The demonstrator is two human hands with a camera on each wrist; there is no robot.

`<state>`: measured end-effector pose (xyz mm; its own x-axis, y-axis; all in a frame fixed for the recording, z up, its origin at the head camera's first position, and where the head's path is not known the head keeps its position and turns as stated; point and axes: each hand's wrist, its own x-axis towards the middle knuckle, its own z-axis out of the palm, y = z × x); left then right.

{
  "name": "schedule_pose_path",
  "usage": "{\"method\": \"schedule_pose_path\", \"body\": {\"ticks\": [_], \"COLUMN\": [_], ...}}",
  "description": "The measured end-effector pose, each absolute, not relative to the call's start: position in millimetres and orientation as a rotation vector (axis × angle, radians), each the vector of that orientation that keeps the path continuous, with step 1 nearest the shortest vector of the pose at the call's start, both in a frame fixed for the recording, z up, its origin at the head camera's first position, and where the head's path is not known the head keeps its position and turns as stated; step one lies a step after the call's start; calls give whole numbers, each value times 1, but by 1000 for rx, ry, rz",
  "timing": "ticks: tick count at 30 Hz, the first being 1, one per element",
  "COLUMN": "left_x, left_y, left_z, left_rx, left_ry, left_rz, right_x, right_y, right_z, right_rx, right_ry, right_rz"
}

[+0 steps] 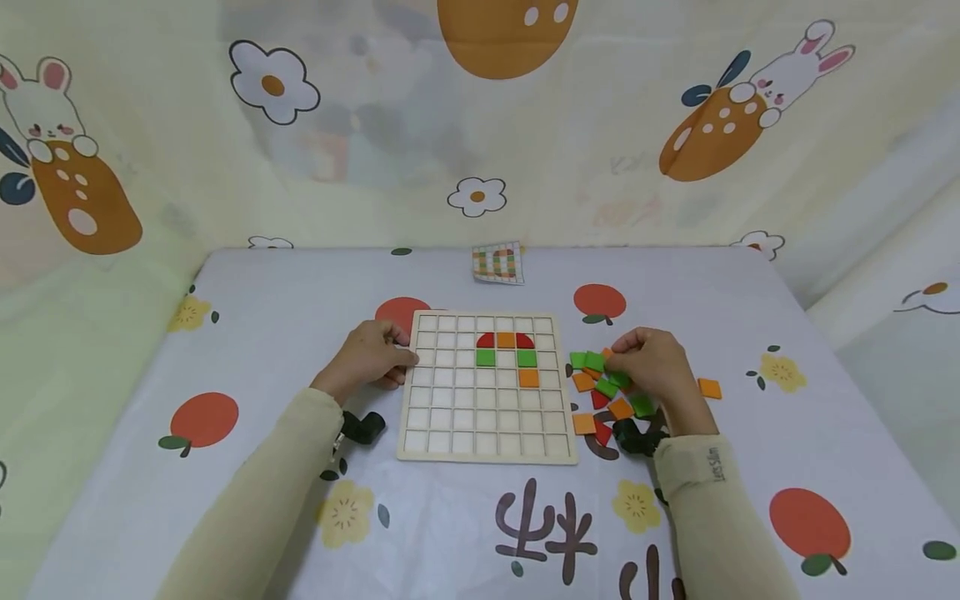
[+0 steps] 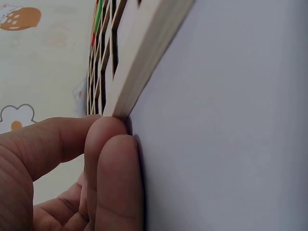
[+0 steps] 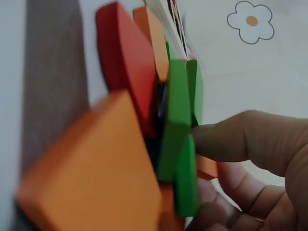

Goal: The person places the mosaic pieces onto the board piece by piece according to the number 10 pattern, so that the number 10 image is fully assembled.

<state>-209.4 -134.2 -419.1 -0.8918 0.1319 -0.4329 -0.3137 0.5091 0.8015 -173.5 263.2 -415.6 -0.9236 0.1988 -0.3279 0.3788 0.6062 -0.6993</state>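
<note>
A pale wooden grid board (image 1: 450,457) lies flat in the middle of the table. Near its upper right are two red curved pieces, two orange tiles (image 1: 528,378) and two green tiles (image 1: 486,357). My left hand (image 1: 369,357) holds the board's left edge; the left wrist view has its fingertips (image 2: 115,149) right at the wooden rim. Over a loose heap of red, orange and green pieces (image 1: 606,387) right of the board, my right hand (image 1: 651,360) pinches an orange tile (image 3: 207,167), its thumb beside a green tile (image 3: 175,120).
A small pattern card (image 1: 498,263) with a coloured grid stands at the table's back edge. One orange tile (image 1: 709,388) lies apart, right of my right hand. A printed cloth (image 1: 225,500) covers the table, and a patterned curtain (image 1: 375,150) hangs behind.
</note>
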Motion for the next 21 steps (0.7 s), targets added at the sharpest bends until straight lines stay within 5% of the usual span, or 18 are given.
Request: {"method": "schedule_pose_path", "body": {"ticks": [21], "left_x": [-211], "left_y": [-136], "left_z": [-421], "left_rx": [-131], "left_ry": [2294], "left_rz": [1357], "right_x": [-167], "right_y": [288], "right_z": [-412], "right_rx": [438], "right_ry": [2440], "right_rz": [-1546]}}
